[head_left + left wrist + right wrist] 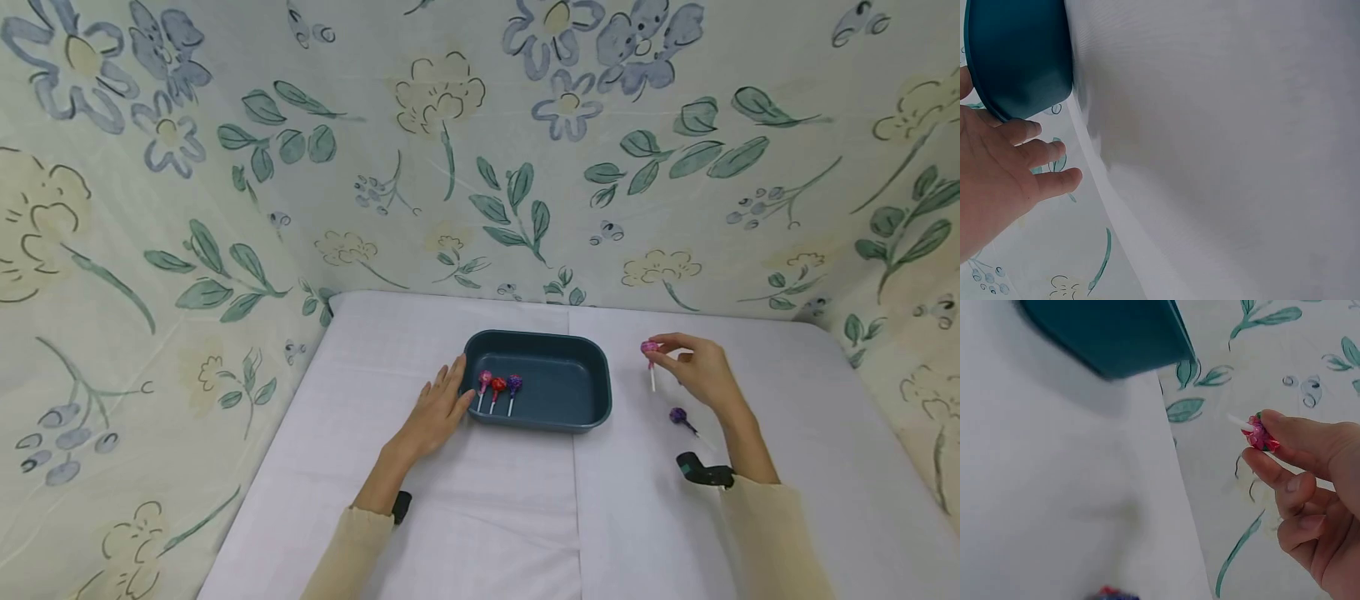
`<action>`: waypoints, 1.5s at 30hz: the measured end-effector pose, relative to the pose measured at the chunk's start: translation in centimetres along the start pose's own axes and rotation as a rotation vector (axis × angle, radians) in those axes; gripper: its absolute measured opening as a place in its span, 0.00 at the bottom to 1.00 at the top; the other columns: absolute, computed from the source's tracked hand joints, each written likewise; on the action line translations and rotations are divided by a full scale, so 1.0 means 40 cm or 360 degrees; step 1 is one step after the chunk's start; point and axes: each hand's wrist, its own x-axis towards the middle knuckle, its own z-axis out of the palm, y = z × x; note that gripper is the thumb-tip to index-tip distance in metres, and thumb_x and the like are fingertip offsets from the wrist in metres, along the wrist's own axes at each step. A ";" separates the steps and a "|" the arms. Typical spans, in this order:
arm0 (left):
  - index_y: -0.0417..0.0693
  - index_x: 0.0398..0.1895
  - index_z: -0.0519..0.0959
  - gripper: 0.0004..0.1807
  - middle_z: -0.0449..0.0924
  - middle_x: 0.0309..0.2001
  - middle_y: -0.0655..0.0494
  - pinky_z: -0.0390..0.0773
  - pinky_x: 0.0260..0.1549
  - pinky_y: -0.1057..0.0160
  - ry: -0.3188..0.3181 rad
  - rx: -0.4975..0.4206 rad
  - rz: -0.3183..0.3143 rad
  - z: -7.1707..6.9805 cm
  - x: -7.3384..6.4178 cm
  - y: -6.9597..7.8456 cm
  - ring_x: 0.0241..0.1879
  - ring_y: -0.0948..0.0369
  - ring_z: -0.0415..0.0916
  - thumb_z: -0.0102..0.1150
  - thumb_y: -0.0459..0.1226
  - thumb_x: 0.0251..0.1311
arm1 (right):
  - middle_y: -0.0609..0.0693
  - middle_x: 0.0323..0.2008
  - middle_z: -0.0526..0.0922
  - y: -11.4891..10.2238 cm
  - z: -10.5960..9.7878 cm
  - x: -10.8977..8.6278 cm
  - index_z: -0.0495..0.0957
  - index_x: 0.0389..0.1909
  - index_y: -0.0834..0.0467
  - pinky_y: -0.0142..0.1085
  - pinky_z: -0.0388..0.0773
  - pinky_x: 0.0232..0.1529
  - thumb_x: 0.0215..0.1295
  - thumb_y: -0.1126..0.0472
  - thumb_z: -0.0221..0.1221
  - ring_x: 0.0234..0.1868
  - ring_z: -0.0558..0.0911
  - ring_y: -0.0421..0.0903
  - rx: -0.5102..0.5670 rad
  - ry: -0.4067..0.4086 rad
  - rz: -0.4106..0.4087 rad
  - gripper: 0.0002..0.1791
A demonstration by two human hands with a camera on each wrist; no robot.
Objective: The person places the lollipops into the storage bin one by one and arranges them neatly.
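Note:
My right hand (699,368) pinches a pink-wrapped lollipop (649,347) by its candy end between thumb and forefinger, its white stick pointing down in the head view. The same lollipop (1262,435) shows in the right wrist view. My left hand (438,410), fingers straight and spread, touches the left rim of a dark teal tray (558,427). Inside the tray's left part, side by side, lie a pink lollipop (485,379), a red lollipop (498,384) and a purple lollipop (514,383). Another purple lollipop (678,415) lies on the table below my right hand.
A white cloth (502,517) with a fold line covers the table. Floral fabric (480,167) hangs behind the table and along both sides. Dark wrist devices (703,471) sit at both cuffs.

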 end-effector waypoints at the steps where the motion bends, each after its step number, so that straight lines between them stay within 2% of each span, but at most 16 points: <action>1: 0.53 0.86 0.38 0.37 0.42 0.85 0.49 0.45 0.78 0.32 -0.0002 0.0000 0.0000 0.001 0.000 -0.001 0.84 0.42 0.41 0.32 0.55 0.83 | 0.62 0.49 0.86 -0.019 0.005 0.002 0.83 0.59 0.60 0.29 0.70 0.24 0.72 0.47 0.65 0.36 0.74 0.51 0.0042 -0.0005 0.0005 0.24; 7: 0.52 0.86 0.39 0.37 0.43 0.85 0.48 0.46 0.78 0.32 0.0007 0.0002 0.0002 0.005 0.002 -0.003 0.84 0.42 0.42 0.32 0.55 0.83 | 0.61 0.52 0.86 -0.116 0.052 0.020 0.83 0.59 0.58 0.31 0.72 0.20 0.70 0.46 0.66 0.26 0.76 0.46 0.0216 -0.0089 -0.0013 0.25; 13: 0.50 0.86 0.40 0.38 0.43 0.85 0.47 0.47 0.77 0.31 0.0026 0.0001 0.0013 0.001 -0.002 0.001 0.84 0.41 0.43 0.34 0.54 0.83 | 0.62 0.47 0.88 -0.196 0.127 0.033 0.85 0.55 0.60 0.31 0.72 0.18 0.68 0.52 0.69 0.18 0.75 0.42 0.0318 -0.0159 -0.0101 0.21; 17: 0.51 0.86 0.39 0.37 0.43 0.85 0.48 0.46 0.78 0.31 0.0021 0.0005 0.0016 0.000 -0.001 -0.001 0.84 0.42 0.43 0.33 0.54 0.83 | 0.60 0.40 0.90 -0.248 0.172 0.034 0.86 0.51 0.62 0.32 0.74 0.18 0.66 0.55 0.71 0.17 0.77 0.44 0.0248 -0.0178 -0.0178 0.18; 20: 0.51 0.86 0.39 0.38 0.43 0.85 0.48 0.46 0.78 0.31 0.0017 0.0012 0.0011 0.000 0.000 -0.001 0.84 0.42 0.43 0.33 0.55 0.83 | 0.57 0.37 0.91 -0.272 0.207 0.032 0.87 0.48 0.62 0.33 0.73 0.22 0.65 0.54 0.72 0.22 0.78 0.44 0.0091 -0.0195 -0.0237 0.17; 25: 0.51 0.86 0.39 0.38 0.43 0.85 0.48 0.46 0.78 0.31 0.0019 0.0015 0.0005 -0.001 0.000 0.001 0.84 0.42 0.43 0.33 0.55 0.83 | 0.51 0.33 0.90 -0.284 0.263 0.033 0.88 0.43 0.59 0.34 0.72 0.30 0.64 0.52 0.72 0.30 0.80 0.43 -0.0110 -0.0289 -0.0241 0.15; 33: 0.51 0.86 0.39 0.37 0.43 0.85 0.47 0.47 0.78 0.32 0.0017 0.0021 -0.0008 -0.002 0.002 0.003 0.84 0.42 0.43 0.34 0.54 0.83 | 0.50 0.30 0.89 -0.287 0.312 0.029 0.89 0.40 0.61 0.32 0.73 0.25 0.63 0.54 0.72 0.27 0.82 0.41 -0.0211 -0.0423 -0.0174 0.13; 45: 0.53 0.86 0.38 0.38 0.43 0.85 0.48 0.46 0.78 0.32 0.0008 0.0016 -0.0024 0.000 0.002 0.001 0.84 0.43 0.42 0.33 0.55 0.83 | 0.50 0.29 0.89 -0.300 0.334 0.019 0.89 0.38 0.61 0.37 0.79 0.28 0.61 0.53 0.74 0.28 0.83 0.42 -0.0280 -0.0387 -0.0161 0.14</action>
